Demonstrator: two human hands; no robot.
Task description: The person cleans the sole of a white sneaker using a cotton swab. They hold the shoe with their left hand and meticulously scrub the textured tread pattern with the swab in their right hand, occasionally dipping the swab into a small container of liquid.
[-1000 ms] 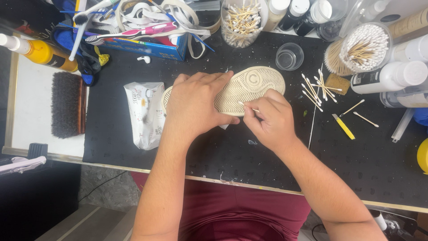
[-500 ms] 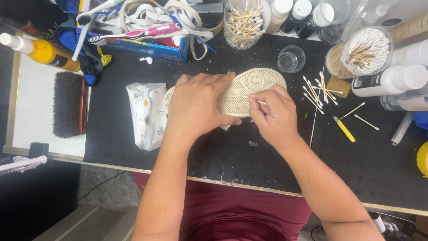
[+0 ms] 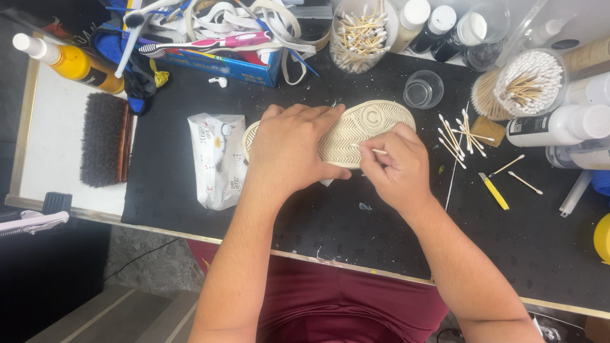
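Head view: left hand (image 3: 289, 149) flat, palm down, pressing cream rubber shoe sole (image 3: 372, 127) onto black work mat (image 3: 318, 216). Right hand (image 3: 397, 168) pinches thin wooden cotton swab (image 3: 375, 150), tip on sole tread. White wipes packet (image 3: 218, 159) just left.

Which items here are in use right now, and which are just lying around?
In use: shoe sole, pinned by left hand; thin stick in right hand.

Lying about: wipes packet, bristle brush, yellow bottle, loose swabs, empty cup.
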